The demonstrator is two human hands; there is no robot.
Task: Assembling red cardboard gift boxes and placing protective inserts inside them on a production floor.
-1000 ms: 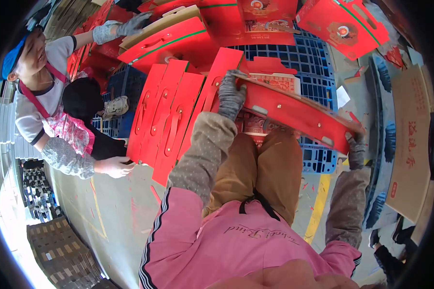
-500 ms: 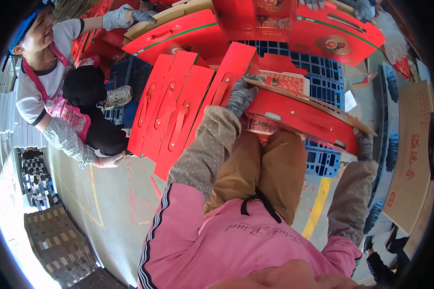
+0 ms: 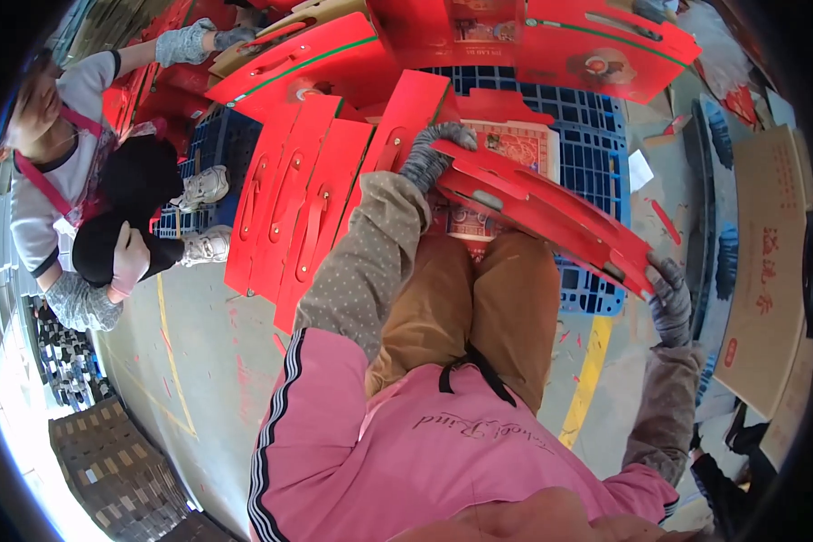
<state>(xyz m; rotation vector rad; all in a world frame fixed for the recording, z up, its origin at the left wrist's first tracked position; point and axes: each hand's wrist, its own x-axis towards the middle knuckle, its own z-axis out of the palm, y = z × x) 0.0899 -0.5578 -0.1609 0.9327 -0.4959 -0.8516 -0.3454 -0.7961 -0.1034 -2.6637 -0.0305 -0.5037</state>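
A red cardboard gift box (image 3: 542, 210) slants above my knees, its upper flap folded over along the length. My left hand (image 3: 438, 154), in a grey striped glove, grips its upper left end. At the lower right end, my right hand (image 3: 668, 298), gloved alike, has its fingers around the corner. Both hands are closed on the box. Just left of my left hand stand several red boxes with handles (image 3: 312, 217), side by side. Under the held box lies red printed cardboard (image 3: 519, 149), partly hidden by it.
A blue plastic pallet (image 3: 596, 172) lies beneath the goods. At the left a co-worker (image 3: 72, 181) crouches, one gloved hand at a larger red box (image 3: 298, 68). A brown carton (image 3: 759, 271) stands at the right. Red scraps lie on the floor.
The held box has tipped, so its brown edge no longer shows and its red flap does. My right hand has shifted lower at its end. The co-worker's lower hand has moved up to the knee.
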